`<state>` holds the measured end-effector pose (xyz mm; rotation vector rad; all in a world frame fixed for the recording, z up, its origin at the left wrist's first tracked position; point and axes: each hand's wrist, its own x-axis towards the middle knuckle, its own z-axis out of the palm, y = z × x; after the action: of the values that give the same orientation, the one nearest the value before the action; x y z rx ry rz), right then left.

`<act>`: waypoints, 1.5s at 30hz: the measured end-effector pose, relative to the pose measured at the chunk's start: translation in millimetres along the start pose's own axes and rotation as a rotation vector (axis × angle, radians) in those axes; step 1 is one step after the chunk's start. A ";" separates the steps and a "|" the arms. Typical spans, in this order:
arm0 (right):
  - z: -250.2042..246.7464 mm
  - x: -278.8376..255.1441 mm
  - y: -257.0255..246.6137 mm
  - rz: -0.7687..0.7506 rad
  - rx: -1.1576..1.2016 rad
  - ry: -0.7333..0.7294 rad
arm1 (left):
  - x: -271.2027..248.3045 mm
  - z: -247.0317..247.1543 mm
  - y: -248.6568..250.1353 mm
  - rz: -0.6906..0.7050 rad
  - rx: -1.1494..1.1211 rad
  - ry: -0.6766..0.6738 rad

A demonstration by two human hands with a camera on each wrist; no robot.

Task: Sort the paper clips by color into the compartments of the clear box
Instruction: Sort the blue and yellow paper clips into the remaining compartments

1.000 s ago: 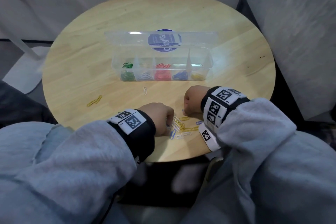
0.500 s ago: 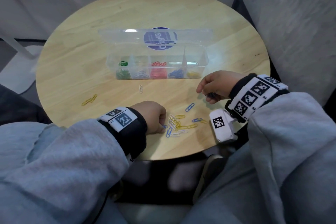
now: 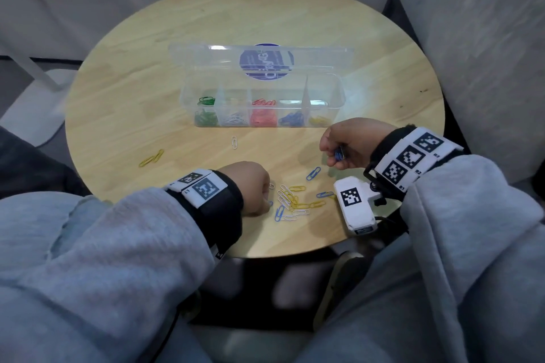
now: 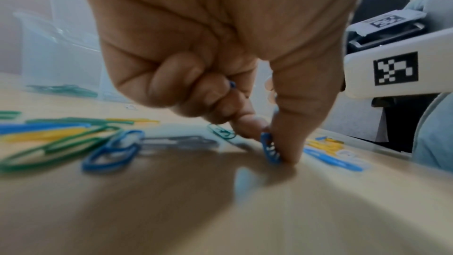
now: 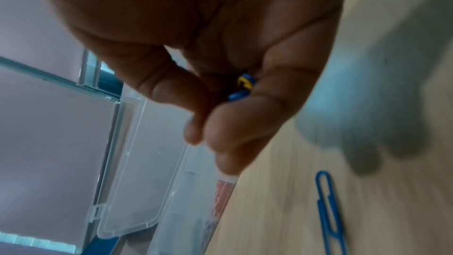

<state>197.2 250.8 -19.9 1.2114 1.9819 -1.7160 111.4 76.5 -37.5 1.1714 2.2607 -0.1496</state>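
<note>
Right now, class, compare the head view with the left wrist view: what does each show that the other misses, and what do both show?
Head view only: the five sorted compartments of the clear plastic box, green, white, red, blue and yellow, and the right hand holding blue paper clips.

Left wrist view only: the left hand pinching a blue paper clip upright between thumb and forefinger against the round wooden table.

Both: the loose pile of mixed paper clips near the left hand.
</note>
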 end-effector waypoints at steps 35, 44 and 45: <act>16.4 -5.7 2.9 -0.080 -0.978 -0.020 | 1.7 -31.0 -30.1 -0.182 -1.760 -0.107; -6.3 -0.3 -3.8 -0.124 -0.171 -0.045 | 2.8 -19.6 -0.3 -0.128 -0.996 -0.113; -5.5 0.4 -3.6 -0.131 -0.147 -0.052 | 2.0 -18.2 1.3 -0.090 -0.869 -0.127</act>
<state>196.1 256.1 -16.1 0.9993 2.1560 -1.6082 103.4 85.1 -23.5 0.5671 1.9161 0.6439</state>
